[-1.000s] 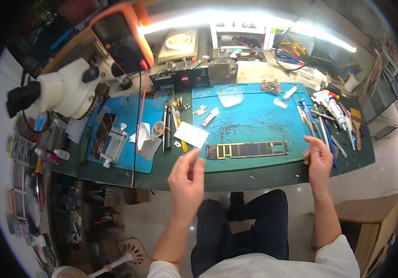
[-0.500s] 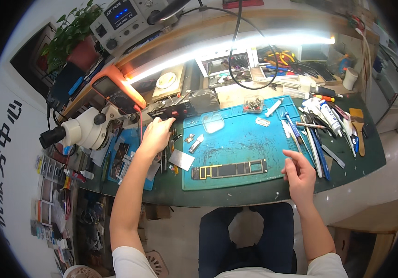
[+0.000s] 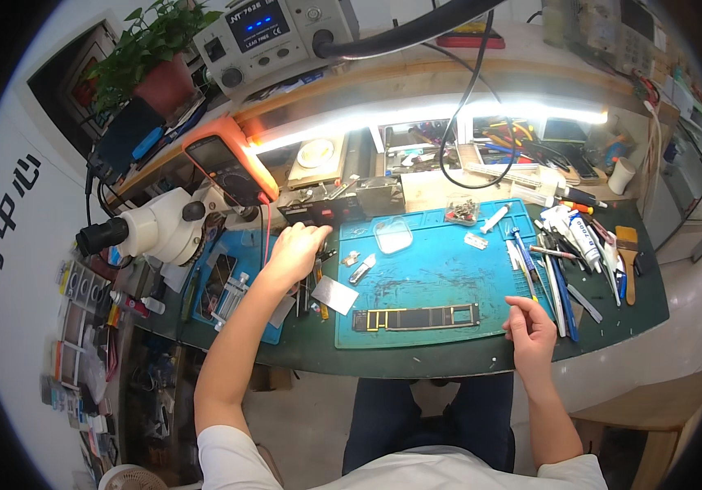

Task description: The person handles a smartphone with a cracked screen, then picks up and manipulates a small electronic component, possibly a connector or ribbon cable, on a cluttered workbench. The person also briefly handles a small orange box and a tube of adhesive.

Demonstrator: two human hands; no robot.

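My left hand (image 3: 294, 255) reaches to a small dark box (image 3: 306, 212) at the back left of the bench. Its fingers are curled at the box's front, and the fingertips are partly hidden. Over the right edge of the blue work mat (image 3: 416, 282) hovers my right hand (image 3: 533, 333), loosely bent, index finger apart from the thumb, nothing visible in it. Near the mat's front edge lies a long dark slotted strip (image 3: 420, 318) with yellow at its left end. A thin metal plate (image 3: 335, 295) rests between my left hand and the strip.
An orange multimeter (image 3: 232, 162) and a white microscope (image 3: 151, 229) stand left. The mat carries a clear tray (image 3: 392, 236) and a syringe (image 3: 495, 219). Pens, tubes and a brush (image 3: 627, 265) crowd the right. A cable (image 3: 446, 155) hangs over the back.
The view has tilted, so the bench sits lower and further right in the picture. My left hand stays at the dark box; my right hand's index finger is more bent.
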